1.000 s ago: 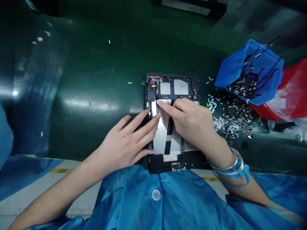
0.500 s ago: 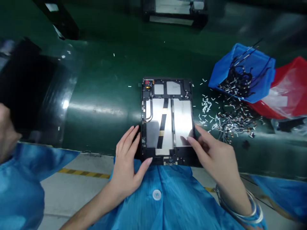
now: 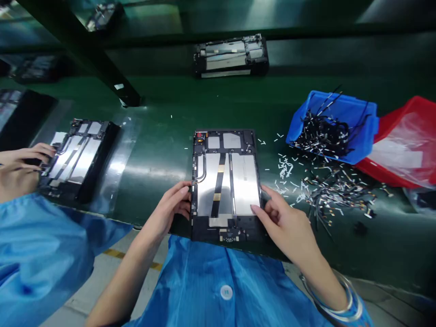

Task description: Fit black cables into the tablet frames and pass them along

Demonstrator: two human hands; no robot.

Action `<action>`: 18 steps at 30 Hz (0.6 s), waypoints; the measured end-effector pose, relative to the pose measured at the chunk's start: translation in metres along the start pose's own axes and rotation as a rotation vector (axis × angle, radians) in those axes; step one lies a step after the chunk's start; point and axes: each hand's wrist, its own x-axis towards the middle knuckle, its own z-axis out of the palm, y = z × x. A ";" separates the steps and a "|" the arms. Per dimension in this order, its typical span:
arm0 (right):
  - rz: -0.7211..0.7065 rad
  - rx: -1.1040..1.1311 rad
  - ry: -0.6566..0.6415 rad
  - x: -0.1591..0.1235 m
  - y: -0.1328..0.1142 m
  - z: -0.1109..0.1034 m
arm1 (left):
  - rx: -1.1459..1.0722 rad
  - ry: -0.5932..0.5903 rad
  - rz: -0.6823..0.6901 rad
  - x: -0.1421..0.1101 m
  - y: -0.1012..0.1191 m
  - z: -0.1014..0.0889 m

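Note:
An opened tablet lies face down on the green belt, showing silver battery cells, a black ribbon cable and a circuit board at its far end. My left hand grips its left edge near the bottom, fingers curled around the frame. My right hand holds the right edge, thumb on top of the frame. The tablet's near end juts over the belt's edge above my blue smock.
A blue bin of black cable pieces sits at right, with a red bin beside it and loose scraps strewn on the belt. A co-worker's hands rest on another opened tablet at left. A third tablet lies farther back.
Both hands left the tablet's middle, where a finger pressed by the cable, and slid down to grip its side edges. The view tilted up, showing the co-worker's tablet and a far one.

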 end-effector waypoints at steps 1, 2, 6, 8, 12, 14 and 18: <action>-0.014 0.006 0.007 -0.001 0.001 0.001 | 0.049 -0.024 -0.020 0.004 0.005 0.001; -0.030 0.012 0.011 -0.001 0.002 0.001 | 0.102 -0.041 -0.022 0.007 0.010 0.002; -0.086 0.027 0.032 -0.002 0.004 0.002 | 0.241 -0.036 0.036 0.013 0.019 0.005; -0.107 0.010 0.051 -0.002 0.004 0.002 | 0.275 -0.030 0.040 0.015 0.020 0.005; -0.124 -0.031 0.078 -0.002 0.005 0.003 | 0.304 -0.030 0.036 0.014 0.019 0.002; -0.128 -0.021 0.082 -0.002 0.005 0.003 | 0.207 -0.057 0.039 0.008 0.013 0.001; -0.111 0.058 0.057 -0.002 0.004 0.001 | 0.025 -0.158 0.103 -0.013 -0.010 0.001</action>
